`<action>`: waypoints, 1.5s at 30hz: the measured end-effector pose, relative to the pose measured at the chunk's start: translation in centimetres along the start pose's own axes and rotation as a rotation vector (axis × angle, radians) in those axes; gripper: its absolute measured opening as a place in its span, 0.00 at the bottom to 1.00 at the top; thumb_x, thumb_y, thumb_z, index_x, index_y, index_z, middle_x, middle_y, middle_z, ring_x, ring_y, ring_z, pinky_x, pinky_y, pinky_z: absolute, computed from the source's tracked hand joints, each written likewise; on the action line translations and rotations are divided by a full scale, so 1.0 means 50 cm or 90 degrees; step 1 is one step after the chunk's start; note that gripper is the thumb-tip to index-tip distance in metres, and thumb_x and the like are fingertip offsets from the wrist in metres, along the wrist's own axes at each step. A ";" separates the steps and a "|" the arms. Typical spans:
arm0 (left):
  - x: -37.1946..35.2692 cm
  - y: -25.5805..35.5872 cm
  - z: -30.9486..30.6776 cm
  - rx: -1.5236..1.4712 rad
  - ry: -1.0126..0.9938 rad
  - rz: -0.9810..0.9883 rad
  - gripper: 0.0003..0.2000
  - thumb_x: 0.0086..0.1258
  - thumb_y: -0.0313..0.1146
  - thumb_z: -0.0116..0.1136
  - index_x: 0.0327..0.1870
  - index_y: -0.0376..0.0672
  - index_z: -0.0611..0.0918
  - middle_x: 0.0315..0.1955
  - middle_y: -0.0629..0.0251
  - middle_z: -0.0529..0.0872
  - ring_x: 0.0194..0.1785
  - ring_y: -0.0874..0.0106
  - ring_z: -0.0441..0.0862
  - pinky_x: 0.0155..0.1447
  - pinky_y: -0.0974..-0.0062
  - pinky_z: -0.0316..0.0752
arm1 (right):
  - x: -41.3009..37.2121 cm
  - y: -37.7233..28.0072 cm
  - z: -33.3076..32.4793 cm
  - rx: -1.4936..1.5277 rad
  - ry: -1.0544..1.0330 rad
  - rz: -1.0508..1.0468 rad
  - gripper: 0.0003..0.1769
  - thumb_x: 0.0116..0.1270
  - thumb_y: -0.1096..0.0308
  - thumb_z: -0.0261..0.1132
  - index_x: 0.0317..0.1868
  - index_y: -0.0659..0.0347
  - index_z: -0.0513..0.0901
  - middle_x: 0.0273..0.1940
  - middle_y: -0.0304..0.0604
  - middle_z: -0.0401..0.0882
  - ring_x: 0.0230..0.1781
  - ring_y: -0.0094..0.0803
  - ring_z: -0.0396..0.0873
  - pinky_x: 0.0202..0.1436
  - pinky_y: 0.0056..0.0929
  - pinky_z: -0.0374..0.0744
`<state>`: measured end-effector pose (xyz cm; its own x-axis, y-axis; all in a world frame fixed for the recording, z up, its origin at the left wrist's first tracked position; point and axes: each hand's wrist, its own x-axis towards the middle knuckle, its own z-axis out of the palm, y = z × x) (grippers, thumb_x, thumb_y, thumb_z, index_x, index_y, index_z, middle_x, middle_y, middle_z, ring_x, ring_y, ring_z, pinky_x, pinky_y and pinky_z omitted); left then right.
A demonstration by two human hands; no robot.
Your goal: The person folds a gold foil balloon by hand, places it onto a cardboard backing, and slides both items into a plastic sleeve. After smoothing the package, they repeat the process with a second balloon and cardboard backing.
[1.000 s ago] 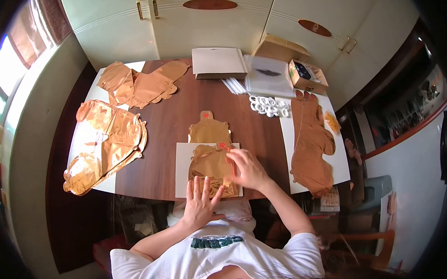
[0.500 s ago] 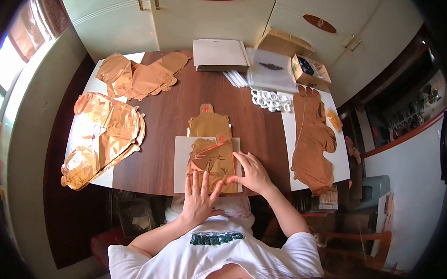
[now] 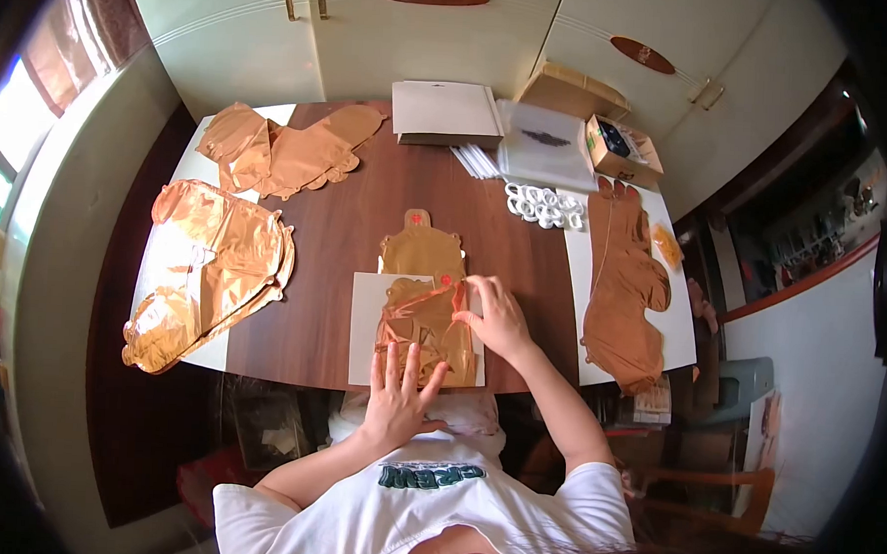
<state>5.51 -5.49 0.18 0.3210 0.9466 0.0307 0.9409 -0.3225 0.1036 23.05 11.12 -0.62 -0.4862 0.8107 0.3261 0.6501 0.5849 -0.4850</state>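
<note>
Lower centre of frame: left hand (image 3: 399,394), grip wide, pins the foil balloon (image 3: 417,320) flat on the bench (image 3: 315,271); right hand (image 3: 498,319) pinches its right edge; smoothing outward would likely avoid wrinkles

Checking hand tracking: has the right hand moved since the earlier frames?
Yes. The right hand has slid along the right edge of the white sheet, away from the body, toward its top corner.
</note>
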 end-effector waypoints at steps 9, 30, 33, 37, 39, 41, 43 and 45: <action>-0.001 0.002 -0.001 -0.008 -0.002 -0.007 0.52 0.45 0.68 0.65 0.74 0.59 0.60 0.71 0.41 0.58 0.73 0.33 0.49 0.70 0.32 0.46 | 0.086 0.026 -0.012 -0.077 -0.076 0.157 0.30 0.52 0.44 0.72 0.46 0.54 0.72 0.43 0.43 0.77 0.43 0.46 0.82 0.37 0.44 0.81; -0.005 -0.002 0.013 0.032 0.002 0.009 0.46 0.49 0.72 0.59 0.70 0.59 0.67 0.68 0.39 0.62 0.72 0.33 0.51 0.70 0.30 0.41 | 0.036 -0.099 0.066 0.013 -0.304 -0.365 0.36 0.71 0.41 0.51 0.70 0.56 0.66 0.72 0.43 0.61 0.75 0.37 0.57 0.76 0.48 0.53; -0.004 0.002 0.011 0.031 -0.047 -0.006 0.49 0.47 0.72 0.60 0.72 0.61 0.64 0.69 0.39 0.60 0.72 0.33 0.50 0.70 0.30 0.42 | 0.049 -0.092 0.075 -0.041 -0.290 -0.365 0.35 0.72 0.42 0.49 0.71 0.55 0.65 0.73 0.40 0.61 0.75 0.36 0.57 0.76 0.49 0.53; 0.000 0.001 0.002 0.026 -0.039 -0.011 0.52 0.44 0.72 0.62 0.74 0.61 0.60 0.70 0.40 0.58 0.72 0.34 0.50 0.70 0.30 0.44 | 0.066 -0.083 0.080 -0.142 -0.265 -0.364 0.34 0.73 0.43 0.47 0.73 0.52 0.63 0.73 0.38 0.60 0.75 0.36 0.56 0.76 0.52 0.52; 0.000 0.002 -0.007 0.027 -0.031 -0.008 0.53 0.45 0.71 0.63 0.75 0.60 0.57 0.71 0.41 0.58 0.72 0.34 0.52 0.70 0.31 0.45 | 0.077 -0.071 0.084 -0.181 -0.234 -0.347 0.34 0.73 0.43 0.47 0.73 0.52 0.62 0.73 0.39 0.60 0.75 0.37 0.55 0.76 0.54 0.51; -0.001 0.001 0.002 0.015 -0.019 -0.013 0.54 0.42 0.71 0.65 0.75 0.61 0.59 0.71 0.41 0.58 0.72 0.34 0.50 0.70 0.31 0.44 | 0.091 -0.058 0.089 -0.197 -0.197 -0.312 0.34 0.73 0.43 0.47 0.73 0.52 0.61 0.74 0.40 0.59 0.75 0.39 0.55 0.76 0.55 0.50; -0.004 0.003 0.003 0.003 -0.017 -0.014 0.54 0.41 0.70 0.66 0.74 0.62 0.61 0.71 0.40 0.58 0.73 0.33 0.49 0.70 0.31 0.43 | 0.104 -0.038 0.092 -0.235 -0.127 -0.276 0.35 0.73 0.43 0.47 0.74 0.52 0.61 0.74 0.41 0.59 0.76 0.41 0.54 0.76 0.54 0.49; -0.002 0.004 -0.001 -0.011 -0.020 -0.018 0.54 0.41 0.70 0.66 0.74 0.61 0.61 0.71 0.40 0.57 0.73 0.33 0.49 0.70 0.31 0.43 | 0.122 -0.020 0.077 -0.249 -0.047 -0.233 0.35 0.72 0.43 0.50 0.73 0.52 0.63 0.73 0.44 0.60 0.76 0.43 0.53 0.76 0.53 0.48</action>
<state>5.67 -5.66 0.23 0.2982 0.9545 -0.0041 0.9476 -0.2955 0.1210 17.20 15.38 -1.30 -0.7522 0.5567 0.3525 0.5928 0.8053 -0.0070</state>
